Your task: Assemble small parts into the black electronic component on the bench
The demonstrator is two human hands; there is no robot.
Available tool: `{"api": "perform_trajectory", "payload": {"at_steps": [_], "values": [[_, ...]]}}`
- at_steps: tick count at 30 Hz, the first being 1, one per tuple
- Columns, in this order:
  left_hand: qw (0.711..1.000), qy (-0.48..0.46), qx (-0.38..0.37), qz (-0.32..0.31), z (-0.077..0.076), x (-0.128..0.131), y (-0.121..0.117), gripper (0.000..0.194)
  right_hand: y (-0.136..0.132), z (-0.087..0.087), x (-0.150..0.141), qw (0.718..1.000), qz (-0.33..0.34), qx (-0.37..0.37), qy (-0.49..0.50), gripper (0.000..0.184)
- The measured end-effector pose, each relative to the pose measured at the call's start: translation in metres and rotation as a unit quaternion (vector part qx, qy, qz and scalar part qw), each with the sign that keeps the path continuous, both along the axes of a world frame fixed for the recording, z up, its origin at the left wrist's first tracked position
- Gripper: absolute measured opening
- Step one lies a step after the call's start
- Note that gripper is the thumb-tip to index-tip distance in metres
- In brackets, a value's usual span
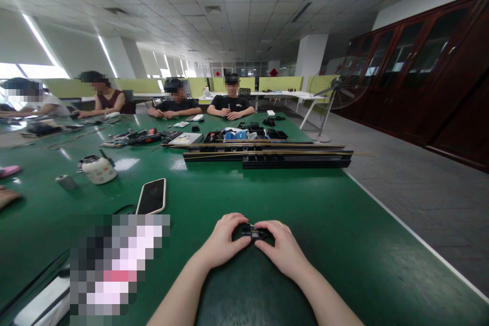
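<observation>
Close in front of me, a small black part with a metallic piece (252, 233) lies between my two hands at the green table. My left hand (226, 238) curls round its left side, thumb and fingers closed on it. From the right, my right hand (279, 245) grips the other side in the same way, thumb below and fingers above. The fingers cover both ends of the part, and its exact kind is too small to make out. Left of my hands lies a phone (152, 196) in a pale case.
Long black rails (297, 161) with thin brass-coloured rods span the table ahead. Behind them are blue and black parts (236, 135). A patterned pot-like container (98, 169) and a grey cylinder (66, 182) stand left. Several people sit around the table; a standing fan (336, 84) is at right.
</observation>
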State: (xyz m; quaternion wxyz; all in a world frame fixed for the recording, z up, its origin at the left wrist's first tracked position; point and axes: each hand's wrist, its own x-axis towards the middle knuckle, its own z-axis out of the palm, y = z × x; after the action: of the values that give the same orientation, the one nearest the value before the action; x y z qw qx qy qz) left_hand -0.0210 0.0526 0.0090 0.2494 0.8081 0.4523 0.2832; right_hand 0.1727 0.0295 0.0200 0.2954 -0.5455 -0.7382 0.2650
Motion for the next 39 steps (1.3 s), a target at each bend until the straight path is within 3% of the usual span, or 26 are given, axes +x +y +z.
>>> {"api": "perform_trajectory", "payload": {"at_steps": [39], "values": [[1.000, -0.006, -0.015, -0.002, 0.0007, -0.0007, -0.0003, 0.037, 0.0017, -0.0028, 0.0009, 1.000, 0.016, 0.014, -0.013, 0.018]]}}
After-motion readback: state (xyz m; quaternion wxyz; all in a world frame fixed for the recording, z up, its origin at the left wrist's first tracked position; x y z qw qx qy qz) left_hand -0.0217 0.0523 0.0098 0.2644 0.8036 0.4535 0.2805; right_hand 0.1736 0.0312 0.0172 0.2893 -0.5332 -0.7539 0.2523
